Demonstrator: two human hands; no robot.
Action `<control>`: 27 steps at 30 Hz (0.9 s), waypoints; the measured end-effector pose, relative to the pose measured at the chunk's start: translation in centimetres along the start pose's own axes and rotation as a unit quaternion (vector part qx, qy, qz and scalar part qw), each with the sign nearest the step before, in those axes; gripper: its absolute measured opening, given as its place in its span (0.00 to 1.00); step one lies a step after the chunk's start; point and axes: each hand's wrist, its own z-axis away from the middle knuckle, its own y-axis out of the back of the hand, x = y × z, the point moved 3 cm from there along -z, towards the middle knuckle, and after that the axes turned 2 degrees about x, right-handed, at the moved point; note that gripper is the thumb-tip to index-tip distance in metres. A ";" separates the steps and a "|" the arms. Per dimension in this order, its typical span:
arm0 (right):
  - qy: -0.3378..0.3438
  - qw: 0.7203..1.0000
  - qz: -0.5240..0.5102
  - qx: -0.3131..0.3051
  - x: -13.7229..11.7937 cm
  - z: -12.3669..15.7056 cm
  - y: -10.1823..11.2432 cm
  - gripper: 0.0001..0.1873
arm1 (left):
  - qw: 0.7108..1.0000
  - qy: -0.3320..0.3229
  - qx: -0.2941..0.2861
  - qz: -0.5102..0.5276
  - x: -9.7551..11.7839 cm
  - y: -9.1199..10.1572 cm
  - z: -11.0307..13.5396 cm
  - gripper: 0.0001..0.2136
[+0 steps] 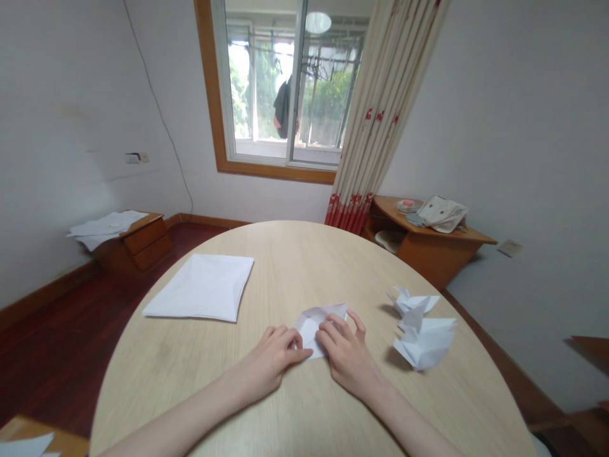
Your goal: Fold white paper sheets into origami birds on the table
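Note:
A small, partly folded white paper (pixel 320 322) lies on the round wooden table (pixel 295 266) in front of me. My left hand (pixel 275 354) is curled, its fingertips pinching the paper's near left edge. My right hand (pixel 346 348) presses on the paper's right side with bent fingers, thumb against the fold. Both hands touch the paper and nearly meet at its near corner.
A stack of white sheets (pixel 202 287) lies on the table's left half. Two folded paper figures (pixel 421 330) sit at the right edge. Beyond are a low wooden cabinet (pixel 133 238) with papers, a corner shelf (pixel 428 244), a curtain (pixel 380 108) and a window (pixel 285 82).

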 end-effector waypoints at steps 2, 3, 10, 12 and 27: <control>-0.002 1.000 -0.001 -0.002 0.1 0.0 -0.1 0.12 | 1.000 0.003 -0.002 -0.019 0.2 0.1 0.0 0.23; -0.004 1.000 -0.005 -0.004 0.1 0.1 -0.2 0.12 | 1.000 0.005 -0.003 -0.027 0.3 0.2 0.0 0.23; -0.002 1.000 -0.008 -0.014 0.7 0.4 -0.7 0.11 | 0.994 0.026 -0.005 -0.102 0.4 0.2 0.0 0.21; 0.000 1.000 -0.018 -0.002 0.7 0.4 -0.7 0.07 | 0.991 0.035 -0.012 -0.132 0.4 0.1 0.0 0.18; 0.038 0.996 -0.085 0.012 -0.1 -0.1 -0.3 0.10 | 0.975 0.120 -0.011 -0.185 0.7 0.5 -0.2 0.12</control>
